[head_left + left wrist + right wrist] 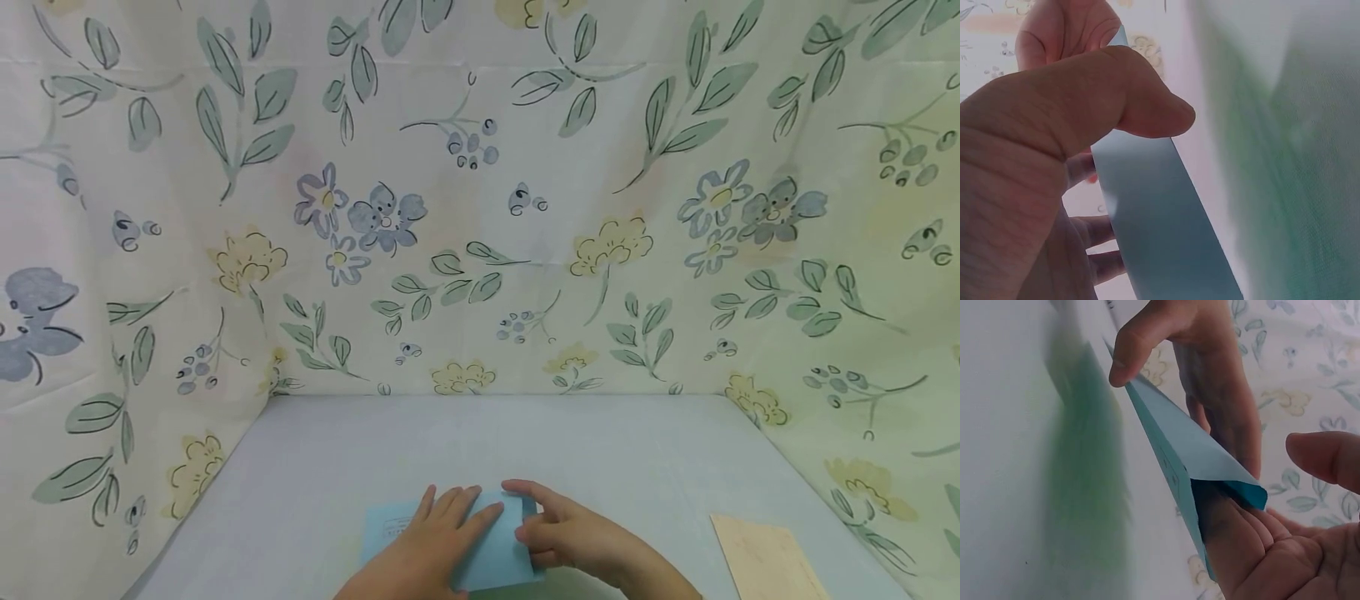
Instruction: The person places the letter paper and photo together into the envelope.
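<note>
A light blue envelope point(495, 550), with a small printed block on its face, is held up on a slant near the front of the table. My left hand point(438, 537) grips it, the thumb point(1154, 94) on one side and fingers behind the other. At the right end, the envelope's mouth point(1225, 484) gapes. My right hand point(577, 537) has fingers inside that mouth, their tips hidden by the paper. In the right wrist view the thumb point(1325, 456) of this hand stands apart from the envelope.
A beige sheet or flat envelope point(768, 558) lies on the table at the front right. Floral fabric point(465, 208) hangs behind and along both sides of the pale table point(480, 442).
</note>
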The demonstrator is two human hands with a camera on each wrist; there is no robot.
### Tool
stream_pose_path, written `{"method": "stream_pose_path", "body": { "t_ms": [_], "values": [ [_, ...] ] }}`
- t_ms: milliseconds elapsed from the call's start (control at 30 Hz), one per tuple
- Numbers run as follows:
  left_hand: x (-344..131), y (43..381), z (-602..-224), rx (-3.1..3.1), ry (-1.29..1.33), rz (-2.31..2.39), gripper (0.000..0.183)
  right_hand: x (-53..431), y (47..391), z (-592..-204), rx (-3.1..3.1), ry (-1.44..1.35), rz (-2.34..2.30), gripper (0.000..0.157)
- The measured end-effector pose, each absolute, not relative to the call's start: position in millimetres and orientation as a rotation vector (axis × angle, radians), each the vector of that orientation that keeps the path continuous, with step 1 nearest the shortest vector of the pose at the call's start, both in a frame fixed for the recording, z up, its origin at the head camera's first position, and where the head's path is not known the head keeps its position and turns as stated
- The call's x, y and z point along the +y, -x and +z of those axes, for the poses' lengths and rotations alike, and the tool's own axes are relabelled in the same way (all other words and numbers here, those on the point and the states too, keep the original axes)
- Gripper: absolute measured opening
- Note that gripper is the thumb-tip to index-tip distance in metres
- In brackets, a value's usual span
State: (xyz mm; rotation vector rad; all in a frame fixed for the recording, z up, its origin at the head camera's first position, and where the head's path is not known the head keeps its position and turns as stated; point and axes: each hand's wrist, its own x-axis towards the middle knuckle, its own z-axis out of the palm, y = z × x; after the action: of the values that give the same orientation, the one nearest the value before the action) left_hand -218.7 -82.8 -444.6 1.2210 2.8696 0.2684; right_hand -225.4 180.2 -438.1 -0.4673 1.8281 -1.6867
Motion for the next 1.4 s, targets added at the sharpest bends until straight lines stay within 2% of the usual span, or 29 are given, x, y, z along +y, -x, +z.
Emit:
{"method": "stream_pose_path", "body": {
  "t_ms": [633, 933, 1167, 1400],
  "values": [
    [-78.9, 213.1, -442.2, 2.863, -1.307, 0.275, 0.099, 170.7, 222.3, -442.4, 1.697, 0.609, -1.701, 0.055],
    [-75.7, 210.6, -440.2, 2.874, -1.338, 0.27, 0.101, 169.9, 223.7, -444.9, 1.591, 0.668, -1.726, 0.057],
    [-77.0, 210.3, -438.4, 2.934, -1.363, 0.196, 0.1, 181.6, 223.1, -433.7, 1.719, 0.612, -1.712, 0.061],
    [-80.1, 214.2, -437.9, 2.921, -1.298, 0.213, 0.102, 200.9, 226.6, -418.4, 1.891, 0.583, -1.675, 0.055]
  ]
}}
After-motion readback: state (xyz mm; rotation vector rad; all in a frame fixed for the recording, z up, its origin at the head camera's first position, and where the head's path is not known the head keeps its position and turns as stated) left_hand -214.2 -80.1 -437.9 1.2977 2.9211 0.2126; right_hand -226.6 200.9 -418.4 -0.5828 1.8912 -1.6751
